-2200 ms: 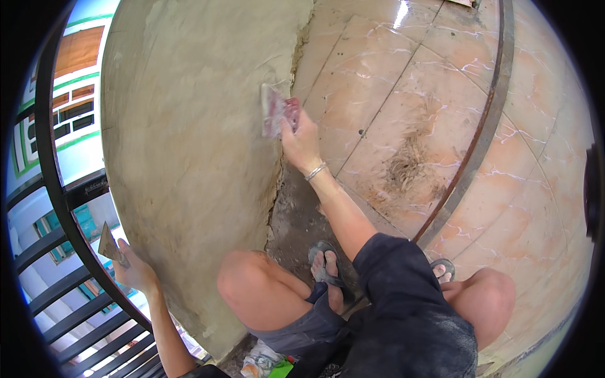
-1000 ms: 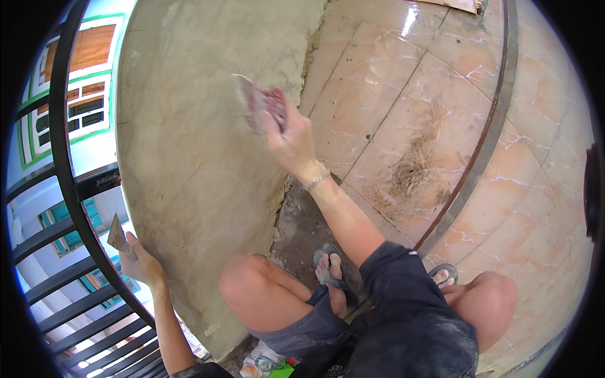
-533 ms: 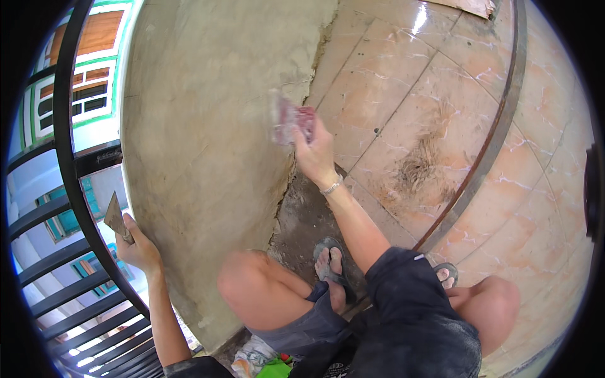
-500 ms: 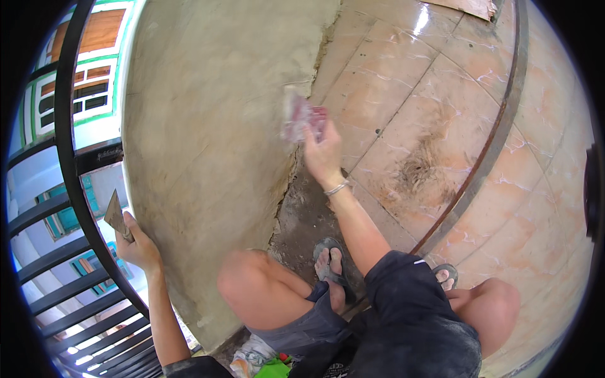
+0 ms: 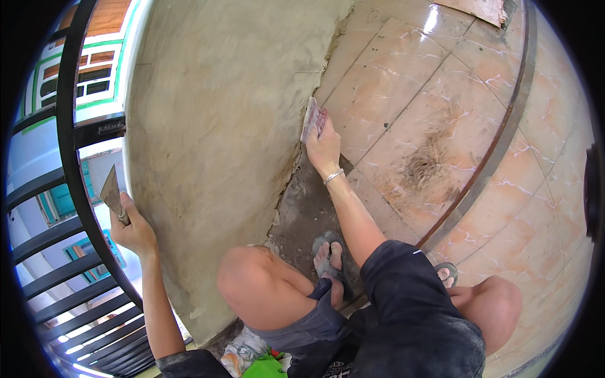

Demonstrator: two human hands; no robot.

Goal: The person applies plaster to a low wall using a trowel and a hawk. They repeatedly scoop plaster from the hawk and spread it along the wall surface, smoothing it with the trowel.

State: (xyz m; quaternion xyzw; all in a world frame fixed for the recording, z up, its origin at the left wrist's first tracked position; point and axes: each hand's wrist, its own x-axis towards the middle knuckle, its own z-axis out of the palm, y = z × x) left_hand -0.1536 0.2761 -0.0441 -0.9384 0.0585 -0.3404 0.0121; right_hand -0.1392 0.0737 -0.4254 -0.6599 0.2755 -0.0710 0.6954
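Note:
My left hand is closed round the handle of a putty knife, its flat triangular blade pointing up beside the black railing. In my right hand is a flat reddish pad smeared with white, its material unclear. That pad stands edge-on at the lower border of the plastered wall, where the plaster ends in a rough edge along the floor. Whether the pad touches the plaster I cannot tell. The plaster looks grey-beige, with faint smear marks.
Black metal railing runs down the left side. Glossy orange-beige tiles cover the floor, with a dirt smudge and a curved strip. Bare dark ground lies by my sandalled foot. Crumpled bags sit near my knee.
The pad, blurred over the plaster before, has moved a little right and down to the wall's ragged lower edge and now shows edge-on. My left hand with the putty knife has shifted slightly.

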